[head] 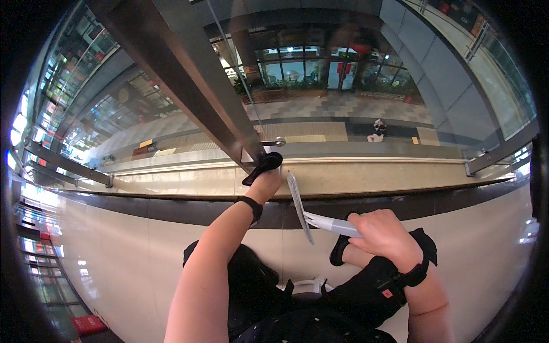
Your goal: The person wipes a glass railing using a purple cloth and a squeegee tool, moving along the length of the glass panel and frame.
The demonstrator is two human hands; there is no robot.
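Note:
My left hand (264, 185) reaches to the foot of a brown metal post (206, 94). A black item (265, 168), possibly cloth, lies over its fingers, so their grip is hidden. My right hand (384, 233) is closed around the white and grey handle of a cleaning tool (334, 225). The tool's long, flat grey head (300, 209) stands on edge between my hands, in front of the pale stone ledge (369, 176). Behind the post is a large glass panel (317, 103), with a round metal fitting (280, 141) beside the post's lower end.
A dark stone strip (171, 211) runs along the ledge above the glossy tiled floor (128, 266). Metal rails (499, 150) stand at both sides. Part of a white stool (311, 285) shows between my legs. Through the glass, a person (378, 128) is visible on the level below.

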